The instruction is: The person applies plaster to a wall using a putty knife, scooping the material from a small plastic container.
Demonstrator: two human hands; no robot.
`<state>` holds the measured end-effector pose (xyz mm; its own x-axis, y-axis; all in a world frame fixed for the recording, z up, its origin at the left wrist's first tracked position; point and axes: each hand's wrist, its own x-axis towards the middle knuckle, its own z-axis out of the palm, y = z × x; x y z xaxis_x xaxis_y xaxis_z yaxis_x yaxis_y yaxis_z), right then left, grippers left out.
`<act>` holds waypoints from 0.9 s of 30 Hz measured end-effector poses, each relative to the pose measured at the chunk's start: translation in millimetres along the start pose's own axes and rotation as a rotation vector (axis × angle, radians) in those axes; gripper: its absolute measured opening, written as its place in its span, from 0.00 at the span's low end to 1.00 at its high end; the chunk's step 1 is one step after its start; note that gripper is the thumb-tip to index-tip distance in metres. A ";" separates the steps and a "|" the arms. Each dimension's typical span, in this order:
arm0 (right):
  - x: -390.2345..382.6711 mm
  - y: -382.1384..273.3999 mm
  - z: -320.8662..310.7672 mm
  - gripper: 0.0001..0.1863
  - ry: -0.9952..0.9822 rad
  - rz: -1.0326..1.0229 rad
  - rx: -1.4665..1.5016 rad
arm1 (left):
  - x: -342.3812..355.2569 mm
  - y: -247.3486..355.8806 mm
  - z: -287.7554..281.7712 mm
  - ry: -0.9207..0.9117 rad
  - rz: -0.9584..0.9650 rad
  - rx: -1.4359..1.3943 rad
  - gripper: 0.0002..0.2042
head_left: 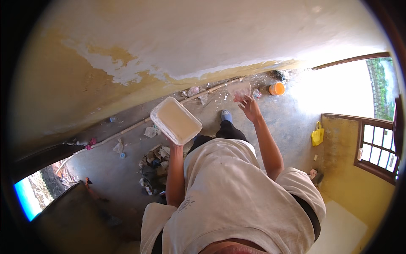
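Observation:
My left hand point(175, 143) is closed on the near end of a white rectangular tub point(157, 104), its fingers mostly hidden beneath. Inside the tub lies a smooth cream-coloured paste point(175, 120), and its rim is smeared. Out to the right, my right hand point(250, 109) grips a pale, flat, wide-bladed scraper point(240, 89), a little blurred. Ahead of both hands rises a yellow wall point(67, 80), partly covered with a whitish coat point(182, 42) that has ragged edges. The scraper is apart from the tub; whether it touches the wall I cannot tell.
A long pole point(131, 128) lies on the floor along the wall. An orange bucket point(277, 88) stands ahead to the right. Crumpled rubbish point(154, 167) is piled at my left, plastic bags scatter about, and a yellow bag point(317, 134) rests near the barred window point(377, 142).

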<state>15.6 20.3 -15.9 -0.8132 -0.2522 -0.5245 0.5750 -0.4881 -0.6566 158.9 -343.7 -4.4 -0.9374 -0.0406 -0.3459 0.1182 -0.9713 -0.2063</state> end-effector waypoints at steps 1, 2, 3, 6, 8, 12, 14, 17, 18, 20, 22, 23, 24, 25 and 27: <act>9.0 9.7 -16.8 0.19 0.072 0.057 -0.010 | 2.4 -9.9 13.7 -0.020 -0.005 0.020 0.35; 22.8 17.0 -38.4 0.19 0.066 0.060 0.015 | 5.5 -23.3 30.8 -0.079 -0.031 0.082 0.34; 36.2 24.0 -60.3 0.18 0.102 0.105 0.006 | 8.0 -36.0 47.9 -0.139 -0.051 0.145 0.33; 83.3 36.3 -90.3 0.17 0.215 0.182 0.033 | 10.2 -73.9 67.0 -0.202 -0.078 0.234 0.31; 121.7 33.8 -98.2 0.17 0.298 0.211 0.075 | 11.4 -94.3 69.2 -0.144 -0.061 0.230 0.31; 186.7 17.9 -82.4 0.15 0.313 0.250 0.030 | 3.5 -147.8 70.4 -0.038 0.074 0.239 0.33; 217.1 8.2 -81.1 0.15 0.318 0.268 0.001 | -5.0 -172.3 69.0 -0.010 0.123 0.174 0.35; 251.7 -8.4 -86.0 0.14 0.299 0.251 0.046 | -20.4 -185.7 54.1 -0.012 0.117 0.131 0.37; 257.9 -14.2 -86.5 0.14 0.282 0.218 0.093 | -22.7 -190.8 54.0 0.030 0.122 0.132 0.36; 262.1 -25.2 -86.5 0.14 0.266 0.187 0.141 | -23.4 -195.6 52.7 0.034 0.134 0.146 0.35; 260.1 -35.6 -82.9 0.14 0.172 0.092 0.093 | -22.3 -200.1 51.5 0.040 0.127 0.156 0.35; 254.1 -45.1 -75.6 0.14 0.171 0.084 0.095 | -19.6 -204.9 54.6 0.035 0.137 0.169 0.34; 245.2 -55.7 -65.9 0.14 0.143 0.086 0.078 | -13.2 -209.3 57.1 0.027 0.143 0.179 0.33; 234.8 -67.0 -56.9 0.14 0.119 0.083 0.066 | -4.7 -213.0 60.1 0.019 0.126 0.181 0.33; 189.9 -101.1 -7.3 0.15 0.014 0.058 0.095 | -3.5 -221.0 66.5 0.089 0.195 0.259 0.32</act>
<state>-196.3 27.8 -53.1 -0.7772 -0.2713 -0.5678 0.6093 -0.5501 -0.5711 114.2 -144.5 103.3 -0.8717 -0.2223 -0.4368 0.1948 -0.9749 0.1075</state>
